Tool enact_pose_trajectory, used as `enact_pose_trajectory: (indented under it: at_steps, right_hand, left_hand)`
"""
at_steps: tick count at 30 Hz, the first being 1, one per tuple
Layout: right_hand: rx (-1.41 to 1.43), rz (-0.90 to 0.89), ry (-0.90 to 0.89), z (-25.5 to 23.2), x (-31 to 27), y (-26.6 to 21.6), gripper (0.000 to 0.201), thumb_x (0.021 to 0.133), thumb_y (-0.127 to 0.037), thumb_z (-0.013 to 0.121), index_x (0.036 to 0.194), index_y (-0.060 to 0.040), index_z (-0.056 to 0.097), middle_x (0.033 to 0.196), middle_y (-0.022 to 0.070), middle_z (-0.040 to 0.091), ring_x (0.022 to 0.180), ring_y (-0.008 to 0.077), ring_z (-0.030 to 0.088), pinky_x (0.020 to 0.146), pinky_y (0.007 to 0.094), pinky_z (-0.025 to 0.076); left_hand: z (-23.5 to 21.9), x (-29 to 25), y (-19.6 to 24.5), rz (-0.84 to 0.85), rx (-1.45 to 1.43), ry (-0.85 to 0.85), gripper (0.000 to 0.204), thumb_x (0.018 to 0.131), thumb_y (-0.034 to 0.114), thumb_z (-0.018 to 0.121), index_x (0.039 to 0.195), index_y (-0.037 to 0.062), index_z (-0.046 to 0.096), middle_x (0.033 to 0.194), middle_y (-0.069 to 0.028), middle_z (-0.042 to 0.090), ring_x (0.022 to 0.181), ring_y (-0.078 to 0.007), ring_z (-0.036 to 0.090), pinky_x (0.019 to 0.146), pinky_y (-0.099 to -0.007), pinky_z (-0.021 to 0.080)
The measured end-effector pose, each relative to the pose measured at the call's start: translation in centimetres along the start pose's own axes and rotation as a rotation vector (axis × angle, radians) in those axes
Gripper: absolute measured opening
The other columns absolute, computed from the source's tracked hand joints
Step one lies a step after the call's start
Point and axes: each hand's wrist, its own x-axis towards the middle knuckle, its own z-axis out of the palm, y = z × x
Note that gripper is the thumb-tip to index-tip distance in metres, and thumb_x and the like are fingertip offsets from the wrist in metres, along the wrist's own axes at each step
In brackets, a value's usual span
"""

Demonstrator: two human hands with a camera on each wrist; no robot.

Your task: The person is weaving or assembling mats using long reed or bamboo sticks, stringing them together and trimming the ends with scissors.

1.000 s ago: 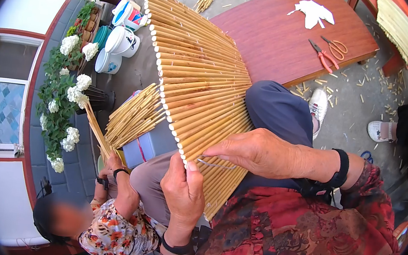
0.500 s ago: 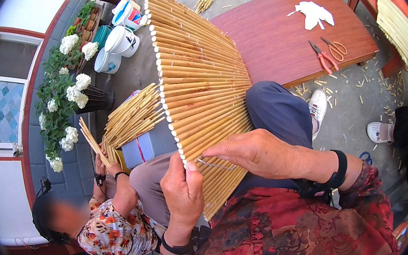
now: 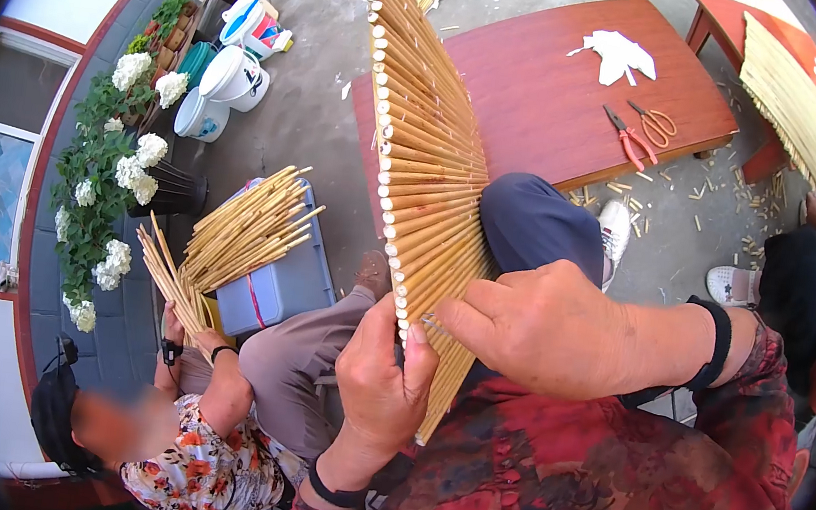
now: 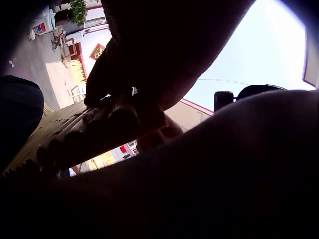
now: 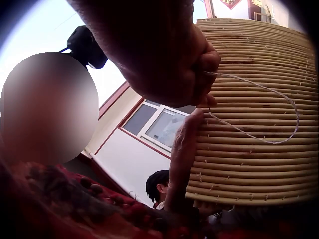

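Note:
A mat (image 3: pixel 429 157) of thin reed sticks tied side by side with string stands steeply tilted before me, its white cut ends facing left. My left hand (image 3: pixel 379 378) grips its near edge at the corner, thumb on the side toward me. My right hand (image 3: pixel 541 326), fingers curled, is right beside the left thumb and pinches a thin white string (image 5: pixel 296 107). In the right wrist view the string hangs in a loose loop over the mat's face, one end at the fingers, the other at the mat. The left wrist view is mostly dark.
Beyond the mat, a red-brown table (image 3: pixel 534 118) carries pliers (image 3: pixel 630 144), scissors (image 3: pixel 656 127) and a white piece (image 3: pixel 617 57). At left, a seated person holds sticks near a grey bin (image 3: pixel 289 287) topped with more sticks. Another person sits at right by a second mat (image 3: pixel 793 102).
The mat has tilted more edge-on and shifted right in the head view. Both hands have moved slightly right with it. The left person's sticks have changed angle.

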Motion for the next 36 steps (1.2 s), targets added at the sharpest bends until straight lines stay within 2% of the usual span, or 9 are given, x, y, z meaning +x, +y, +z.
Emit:
enact_pose_trajectory:
  at_steps: [2, 8, 10, 13, 20, 24, 27, 31, 36]
  right_hand:
    - [-0.002, 0.029, -0.058, -0.2, -0.5, -0.5, 0.014, 0.07, -0.008, 0.056, 0.081, -0.0036, 0.049, 0.069, 0.0106, 0.054, 0.065, 0.0263, 0.061, 0.051, 0.0355, 0.049]
    - [0.042, 0.182, -0.002, -0.5, -3.7, -0.1, 0.024, 0.077, -0.006, 0.062, 0.101, -0.0045, 0.055, 0.07, 0.008, 0.055, 0.061, 0.024, 0.059, 0.05, 0.0326, 0.047]
    - [0.239, 0.287, -0.023, -1.3, -4.2, 0.1, 0.022, 0.082, -0.01, 0.058, 0.103, -0.004, 0.055, 0.08, 0.0115, 0.06, 0.069, 0.0292, 0.061, 0.057, 0.0362, 0.049]
    - [0.239, 0.363, -0.166, -3.6, -3.9, -0.2, 0.02, 0.083, -0.008, 0.058, 0.102, -0.0054, 0.058, 0.079, 0.0118, 0.06, 0.07, 0.0291, 0.06, 0.059, 0.0347, 0.048]
    - [0.288, 0.644, -0.355, -5.8, -3.4, -0.1, 0.019, 0.086, -0.008, 0.057, 0.104, -0.0056, 0.061, 0.078, 0.0094, 0.062, 0.06, 0.0153, 0.059, 0.052, 0.0271, 0.045]
    - [0.441, 0.632, -0.227, -5.6, -4.6, 0.6, 0.019, 0.087, -0.01, 0.057, 0.105, -0.0046, 0.063, 0.078, 0.0043, 0.064, 0.056, 0.0086, 0.054, 0.05, 0.0246, 0.044]
    - [0.532, 0.838, -0.201, -5.5, -5.3, 0.2, 0.018, 0.089, -0.011, 0.055, 0.103, -0.0054, 0.063, 0.071, 0.0008, 0.06, 0.049, 0.0043, 0.046, 0.045, 0.0196, 0.038]
    - [0.552, 0.841, -0.148, -5.8, -4.9, -0.5, 0.018, 0.089, -0.009, 0.054, 0.104, -0.0058, 0.063, 0.069, 0.0001, 0.058, 0.05, 0.0045, 0.047, 0.044, 0.0195, 0.038]
    - [0.1, 0.573, -0.241, -6.3, -3.7, -1.5, 0.02, 0.085, -0.003, 0.057, 0.104, -0.0065, 0.061, 0.07, 0.0085, 0.059, 0.052, 0.0177, 0.055, 0.046, 0.0262, 0.041]
  left_hand:
    - [0.3, -0.2, -0.1, 0.018, -0.027, 0.011, 0.027, 0.081, 0.008, 0.055, 0.105, -0.0036, 0.053, 0.085, -0.0169, 0.059, 0.073, -0.032, 0.06, 0.065, -0.0359, 0.048]
    - [1.6, -1.0, -0.6, 0.16, -0.42, -0.188, 0.055, 0.079, 0.02, 0.066, 0.121, -0.005, 0.041, 0.112, -0.0211, 0.05, 0.098, -0.0321, 0.053, 0.078, -0.0363, 0.047]
    - [2.3, -1.4, -1.0, 0.136, -0.426, -0.234, 0.069, 0.078, 0.024, 0.067, 0.129, -0.0077, 0.032, 0.125, -0.0254, 0.041, 0.113, -0.035, 0.045, 0.09, -0.0382, 0.042]
    - [3.8, -1.6, -1.7, 0.197, -0.539, -0.3, 0.081, 0.083, 0.032, 0.06, 0.137, -0.0086, 0.015, 0.141, -0.0267, 0.021, 0.133, -0.0346, 0.021, 0.107, -0.0382, 0.019]
    - [5.7, -0.5, -2.2, 0.332, -0.605, -0.297, 0.087, 0.084, 0.042, 0.056, 0.137, -0.0075, 0.008, 0.141, -0.0306, 0.01, 0.132, -0.0408, 0.016, 0.107, -0.0435, 0.018]
    - [5.8, 0.3, -2.7, 0.388, -0.627, -0.317, 0.09, 0.083, 0.044, 0.056, 0.138, -0.0063, 0.005, 0.142, -0.0294, 0.008, 0.133, -0.0405, 0.012, 0.108, -0.0453, 0.014]
    - [5.7, 0.4, -2.5, 0.383, -0.673, -0.302, 0.09, 0.083, 0.044, 0.056, 0.138, -0.0063, 0.005, 0.142, -0.0297, 0.008, 0.134, -0.0403, 0.011, 0.108, -0.0461, 0.014]
    - [5.4, 0.8, -2.5, 0.377, -0.704, -0.287, 0.09, 0.083, 0.045, 0.056, 0.138, -0.0065, 0.007, 0.142, -0.0298, 0.01, 0.133, -0.0407, 0.013, 0.107, -0.047, 0.015]
    - [5.2, 0.9, -2.1, 0.389, -0.595, -0.27, 0.087, 0.082, 0.045, 0.056, 0.137, -0.0068, 0.012, 0.141, -0.0298, 0.013, 0.132, -0.0413, 0.016, 0.106, -0.0472, 0.017]
